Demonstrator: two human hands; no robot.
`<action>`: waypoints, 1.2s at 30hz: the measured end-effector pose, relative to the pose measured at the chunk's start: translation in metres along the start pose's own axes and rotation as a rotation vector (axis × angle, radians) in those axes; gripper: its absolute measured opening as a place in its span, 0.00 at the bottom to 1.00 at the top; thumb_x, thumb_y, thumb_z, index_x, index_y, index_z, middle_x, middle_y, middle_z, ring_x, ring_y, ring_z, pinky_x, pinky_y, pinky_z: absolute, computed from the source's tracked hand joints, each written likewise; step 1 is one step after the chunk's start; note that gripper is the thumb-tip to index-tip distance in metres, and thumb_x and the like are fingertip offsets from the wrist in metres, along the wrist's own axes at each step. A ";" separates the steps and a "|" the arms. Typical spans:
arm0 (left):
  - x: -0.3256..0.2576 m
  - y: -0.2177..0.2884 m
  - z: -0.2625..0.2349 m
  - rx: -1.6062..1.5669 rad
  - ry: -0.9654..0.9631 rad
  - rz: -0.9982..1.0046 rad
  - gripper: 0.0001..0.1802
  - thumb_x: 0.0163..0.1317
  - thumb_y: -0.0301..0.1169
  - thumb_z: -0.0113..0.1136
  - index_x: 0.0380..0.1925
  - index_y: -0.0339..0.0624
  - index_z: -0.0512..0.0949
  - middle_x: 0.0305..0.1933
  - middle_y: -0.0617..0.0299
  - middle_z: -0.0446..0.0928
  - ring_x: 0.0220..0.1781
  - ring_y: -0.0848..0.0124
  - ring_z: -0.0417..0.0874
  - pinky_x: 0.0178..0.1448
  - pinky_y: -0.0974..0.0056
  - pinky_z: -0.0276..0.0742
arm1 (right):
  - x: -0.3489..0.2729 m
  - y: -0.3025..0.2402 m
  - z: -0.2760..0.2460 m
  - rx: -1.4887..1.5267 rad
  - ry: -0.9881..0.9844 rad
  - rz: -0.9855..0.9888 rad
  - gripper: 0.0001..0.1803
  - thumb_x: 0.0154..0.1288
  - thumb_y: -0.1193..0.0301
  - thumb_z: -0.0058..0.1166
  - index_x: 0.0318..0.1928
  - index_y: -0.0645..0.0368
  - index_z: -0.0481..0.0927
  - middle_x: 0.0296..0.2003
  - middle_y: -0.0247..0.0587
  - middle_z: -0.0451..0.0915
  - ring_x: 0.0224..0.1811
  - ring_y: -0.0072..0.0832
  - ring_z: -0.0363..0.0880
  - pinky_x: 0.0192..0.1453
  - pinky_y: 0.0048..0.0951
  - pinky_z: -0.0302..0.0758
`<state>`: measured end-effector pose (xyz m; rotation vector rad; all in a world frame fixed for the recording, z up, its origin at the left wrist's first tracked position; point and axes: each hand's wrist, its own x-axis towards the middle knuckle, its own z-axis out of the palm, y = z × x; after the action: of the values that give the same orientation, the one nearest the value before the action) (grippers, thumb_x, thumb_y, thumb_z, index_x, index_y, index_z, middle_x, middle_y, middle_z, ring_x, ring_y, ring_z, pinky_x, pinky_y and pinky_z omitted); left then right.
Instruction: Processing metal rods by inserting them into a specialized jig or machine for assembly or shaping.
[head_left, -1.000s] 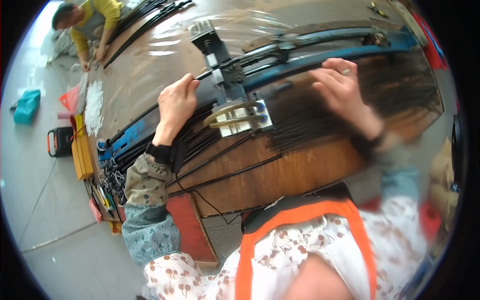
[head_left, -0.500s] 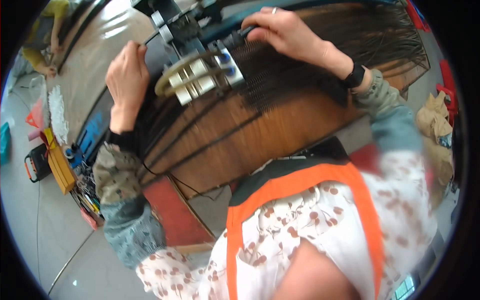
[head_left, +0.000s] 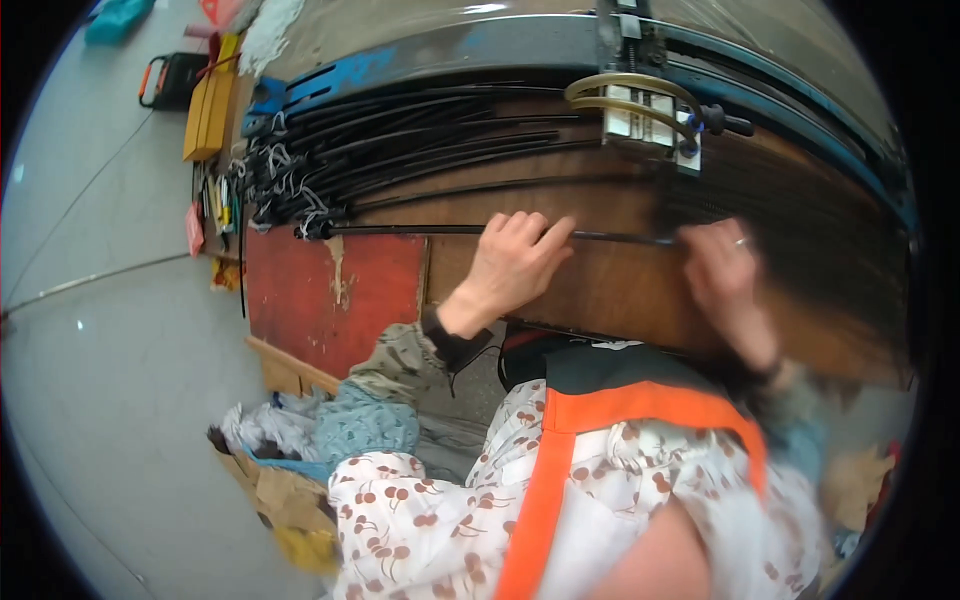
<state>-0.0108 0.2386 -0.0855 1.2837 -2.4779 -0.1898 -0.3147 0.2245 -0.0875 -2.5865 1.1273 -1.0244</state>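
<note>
A thin black rod lies lengthwise along the near part of the brown wooden table, with a grey cord tied at its left end. My left hand is closed over the rod near its middle, fingers and thumb on it. At the rod's right end is my right hand, blurred, with its fingers curled where the rod meets them. Beyond my hands stands a rail-mounted device with a pale metal block, a looped yellowish tube and a black knob; neither hand touches it.
Several more black rods with tied ends lie behind on the left. A dense dark mass of thin strands covers the table's right side. A blue rail runs along the back. A red board adjoins the near left; a yellow box stands beyond.
Both hands have left the device and come nearer to me, onto the black rod. The view has turned, bringing the rods' tied ends and the red board further into sight.
</note>
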 end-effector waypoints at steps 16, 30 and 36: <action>0.137 0.043 -0.098 0.189 -0.125 0.327 0.26 0.62 0.26 0.62 0.62 0.53 0.78 0.26 0.57 0.68 0.26 0.58 0.73 0.30 0.55 0.68 | 0.019 0.031 -0.059 0.137 0.609 0.064 0.12 0.54 0.65 0.72 0.35 0.55 0.83 0.27 0.32 0.78 0.32 0.34 0.76 0.41 0.34 0.76; 0.183 0.036 -0.103 0.272 0.002 0.470 0.21 0.62 0.25 0.61 0.56 0.46 0.80 0.27 0.57 0.67 0.29 0.57 0.73 0.33 0.53 0.69 | 0.032 0.070 -0.061 -0.231 0.690 -0.024 0.22 0.58 0.61 0.69 0.53 0.52 0.84 0.21 0.32 0.73 0.20 0.26 0.73 0.22 0.28 0.71; 0.153 -0.050 -0.175 0.293 0.298 -0.017 0.09 0.72 0.26 0.52 0.49 0.37 0.76 0.41 0.44 0.79 0.42 0.46 0.80 0.44 0.53 0.75 | 0.015 0.125 -0.087 -0.474 0.526 0.201 0.13 0.65 0.70 0.61 0.50 0.53 0.84 0.32 0.37 0.80 0.31 0.34 0.76 0.36 0.33 0.77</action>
<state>0.0093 0.0918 0.1009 1.3324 -2.2949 0.3491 -0.4378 0.1376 -0.0602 -2.5030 1.9156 -1.6058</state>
